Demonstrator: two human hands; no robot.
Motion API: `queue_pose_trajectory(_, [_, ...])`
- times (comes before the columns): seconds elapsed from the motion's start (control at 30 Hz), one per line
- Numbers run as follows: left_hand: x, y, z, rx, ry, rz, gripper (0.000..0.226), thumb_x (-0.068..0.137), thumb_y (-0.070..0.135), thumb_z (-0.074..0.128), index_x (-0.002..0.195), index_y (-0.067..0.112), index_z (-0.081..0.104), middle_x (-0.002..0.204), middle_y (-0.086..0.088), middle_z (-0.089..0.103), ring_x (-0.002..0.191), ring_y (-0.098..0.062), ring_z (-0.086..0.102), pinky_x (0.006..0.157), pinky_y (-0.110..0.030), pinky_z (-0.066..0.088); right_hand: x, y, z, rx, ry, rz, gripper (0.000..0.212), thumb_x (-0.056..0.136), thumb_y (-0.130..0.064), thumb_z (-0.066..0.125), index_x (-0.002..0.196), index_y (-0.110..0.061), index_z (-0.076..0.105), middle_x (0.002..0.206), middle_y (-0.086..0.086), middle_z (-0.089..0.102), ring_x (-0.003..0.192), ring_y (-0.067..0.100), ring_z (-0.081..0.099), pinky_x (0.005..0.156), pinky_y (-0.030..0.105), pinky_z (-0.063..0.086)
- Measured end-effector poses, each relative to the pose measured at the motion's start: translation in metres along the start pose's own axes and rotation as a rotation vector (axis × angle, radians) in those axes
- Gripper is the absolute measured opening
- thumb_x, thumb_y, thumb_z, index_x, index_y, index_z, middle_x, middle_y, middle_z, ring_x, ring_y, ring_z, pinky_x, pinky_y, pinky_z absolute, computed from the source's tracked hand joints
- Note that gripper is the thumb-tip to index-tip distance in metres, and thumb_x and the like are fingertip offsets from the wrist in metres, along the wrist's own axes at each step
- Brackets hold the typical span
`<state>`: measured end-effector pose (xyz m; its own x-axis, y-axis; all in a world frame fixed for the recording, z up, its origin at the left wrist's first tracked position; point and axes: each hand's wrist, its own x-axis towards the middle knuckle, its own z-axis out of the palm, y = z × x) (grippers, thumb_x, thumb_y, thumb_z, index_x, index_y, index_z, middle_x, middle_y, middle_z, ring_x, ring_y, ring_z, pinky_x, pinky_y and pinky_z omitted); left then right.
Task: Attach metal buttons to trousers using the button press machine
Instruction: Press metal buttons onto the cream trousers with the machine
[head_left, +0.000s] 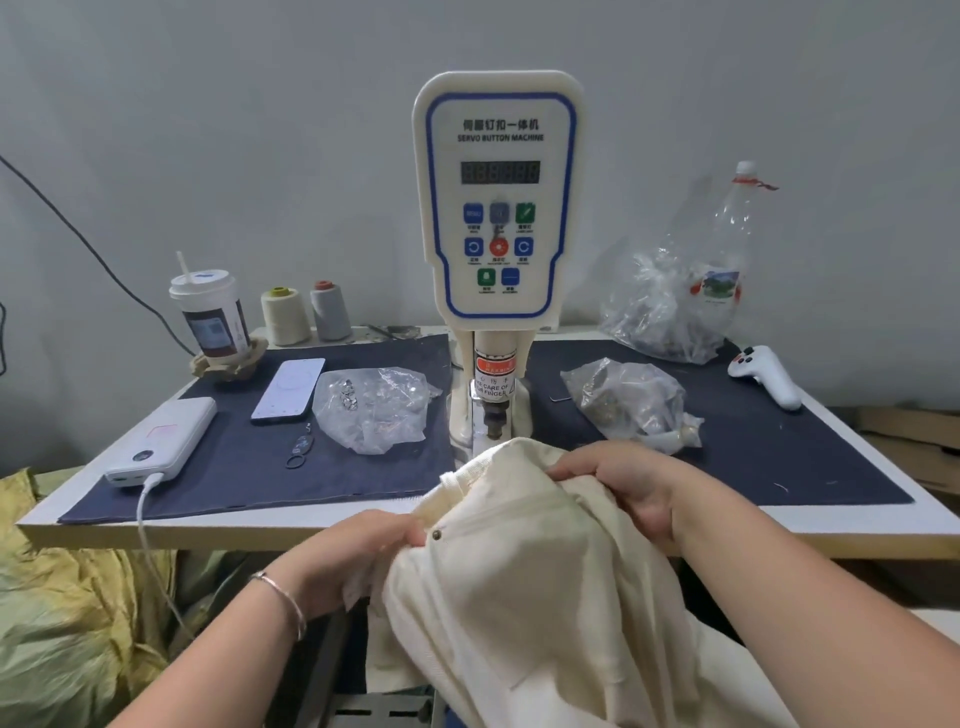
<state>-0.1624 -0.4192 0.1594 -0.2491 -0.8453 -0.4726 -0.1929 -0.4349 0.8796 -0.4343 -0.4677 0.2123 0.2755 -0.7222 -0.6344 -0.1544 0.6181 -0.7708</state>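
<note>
While both hands grip, trousers (519, 571) waistband toward machine (496, 208), legs hanging

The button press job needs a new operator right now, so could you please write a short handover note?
Left hand grips the cream trousers beside one metal button already set in the fabric. Right hand grips the upper fold.
The trousers lie bunched at the table's front edge, just before the servo button machine, not under its punch.
Bags of fittings lie on either side.
Done: one button shows. Left: position the fabric and press any others.
</note>
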Motion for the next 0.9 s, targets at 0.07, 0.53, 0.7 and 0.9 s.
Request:
queue_pose_trajectory(0.07, [-0.003, 0.013, 0.003, 0.138, 0.076, -0.063, 0.023, 0.052, 0.027, 0.070, 0.069, 0.012, 0.072, 0.074, -0.008, 0.065, 0.062, -0.020, 0.059, 0.053, -0.026, 0.044, -0.004, 0.001, 0.007, -0.106, 0.060, 0.013, 0.019, 0.087, -0.012, 0.064, 0.100, -0.001, 0.071, 0.093, 0.020, 0.072, 0.080, 0.032, 0.068, 0.085, 0.045, 0.056])
queue_pose_trajectory(0.53, [-0.035, 0.041, -0.010, -0.150, -0.109, 0.175, 0.035, 0.046, 0.016, 0.066, 0.078, 0.006, 0.076, 0.076, -0.014, 0.067, 0.064, -0.025, 0.064, 0.059, -0.028, 0.053, -0.052, -0.021, 0.022, -0.099, -0.139, -0.514, 0.012, 0.088, -0.011, 0.066, 0.082, -0.011, 0.076, 0.084, 0.011, 0.075, 0.070, 0.020, 0.071, 0.061, 0.027, 0.058])
queue_pose_trajectory(0.7, [-0.053, 0.066, 0.010, 0.165, -0.214, 0.368, 0.071, 0.064, 0.050, 0.082, 0.124, 0.015, 0.066, 0.123, -0.019, 0.065, 0.115, -0.030, 0.061, 0.096, -0.040, 0.048, -0.058, -0.010, 0.045, -0.385, -0.308, -0.475, 0.024, 0.093, -0.016, 0.061, 0.111, -0.001, 0.069, 0.099, 0.013, 0.070, 0.084, 0.018, 0.065, 0.071, 0.024, 0.053])
queue_pose_trajectory(0.9, [-0.055, 0.063, 0.036, 0.410, -0.238, 0.335, 0.033, 0.058, 0.028, 0.087, 0.083, 0.009, 0.074, 0.086, -0.011, 0.073, 0.077, -0.020, 0.070, 0.079, -0.034, 0.058, -0.071, -0.014, 0.041, -0.678, -0.287, -0.592, 0.036, 0.084, -0.030, 0.074, 0.101, 0.000, 0.066, 0.089, 0.010, 0.065, 0.080, 0.018, 0.058, 0.072, 0.035, 0.044])
